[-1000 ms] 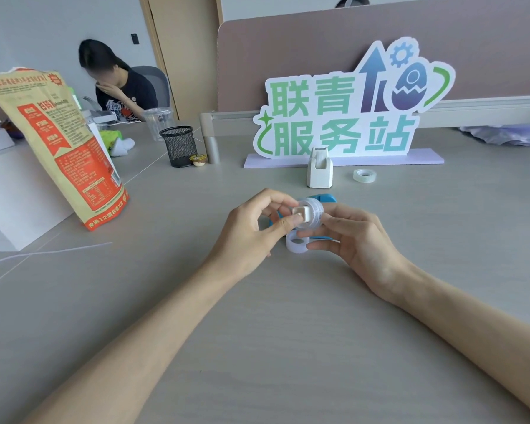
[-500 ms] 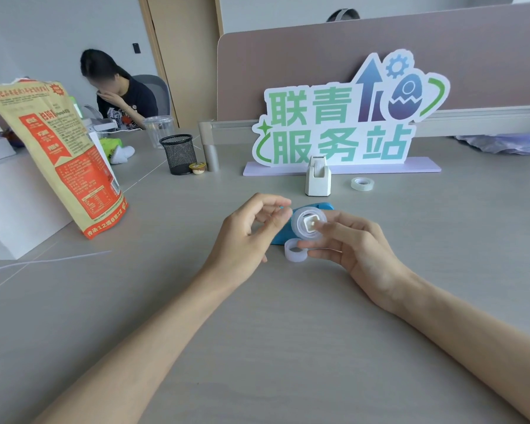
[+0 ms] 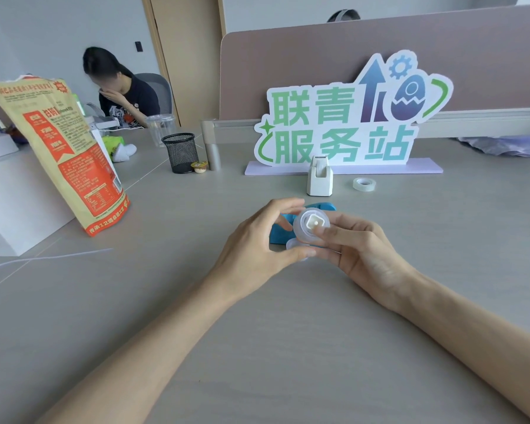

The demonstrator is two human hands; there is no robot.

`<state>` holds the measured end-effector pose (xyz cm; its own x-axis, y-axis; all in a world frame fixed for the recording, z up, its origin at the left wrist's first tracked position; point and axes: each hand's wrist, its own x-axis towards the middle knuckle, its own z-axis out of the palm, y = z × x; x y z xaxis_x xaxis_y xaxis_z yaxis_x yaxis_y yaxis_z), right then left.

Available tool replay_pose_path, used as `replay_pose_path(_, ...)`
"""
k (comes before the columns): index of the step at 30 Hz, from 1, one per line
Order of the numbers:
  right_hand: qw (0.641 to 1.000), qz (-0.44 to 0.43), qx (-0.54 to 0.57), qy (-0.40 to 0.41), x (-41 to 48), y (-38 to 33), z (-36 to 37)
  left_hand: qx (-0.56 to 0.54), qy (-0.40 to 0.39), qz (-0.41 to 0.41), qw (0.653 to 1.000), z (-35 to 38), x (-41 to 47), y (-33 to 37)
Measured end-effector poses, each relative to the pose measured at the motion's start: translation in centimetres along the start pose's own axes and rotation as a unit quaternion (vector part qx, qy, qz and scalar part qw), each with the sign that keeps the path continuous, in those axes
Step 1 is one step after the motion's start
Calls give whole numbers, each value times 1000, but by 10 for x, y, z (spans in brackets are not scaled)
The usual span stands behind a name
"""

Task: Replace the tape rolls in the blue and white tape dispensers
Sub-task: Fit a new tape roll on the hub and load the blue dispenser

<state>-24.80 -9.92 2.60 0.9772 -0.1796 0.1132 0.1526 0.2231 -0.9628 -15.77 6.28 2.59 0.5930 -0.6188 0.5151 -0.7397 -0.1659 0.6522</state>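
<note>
My right hand (image 3: 364,252) pinches a clear tape roll (image 3: 312,225) with a white spindle pushed into its core, its face turned toward me. My left hand (image 3: 257,249) is beside it with fingers spread; its index tip is near the roll's top edge. Its thumb reaches over a second clear roll (image 3: 292,244) lying on the desk. The blue dispenser (image 3: 279,235) lies just behind both hands, partly hidden. Farther back the white dispenser (image 3: 318,179) stands upright, with a spare tape roll (image 3: 364,184) to its right.
A large lettered sign (image 3: 343,123) on a lilac base stands behind the dispensers. At left are an orange paper bag (image 3: 65,154), a black mesh pen cup (image 3: 179,151) and a clear cup (image 3: 160,130). A person sits at the far left desk.
My left fingers let go of the white spindle and spread apart, and the thumb then moved in under the roll. My right hand turned the roll's face toward me.
</note>
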Motion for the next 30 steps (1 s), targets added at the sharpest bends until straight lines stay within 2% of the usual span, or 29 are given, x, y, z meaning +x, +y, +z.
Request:
replay_pose_path(10,999,21,15,18,-1,-2,0,-1,75,34,997,-4,4,-5)
replay_pose_path(17,999,31,8,18,0,-2,0,-18,97,12,995,-5,4,-6)
replay_pose_path(23,999,25,20,24,-1,-2,1,49,103,72,991,-3,3,-9)
replay_pose_path(30,1000,20,6,21,0,0,1,80,113,67,988,-4,2,-4)
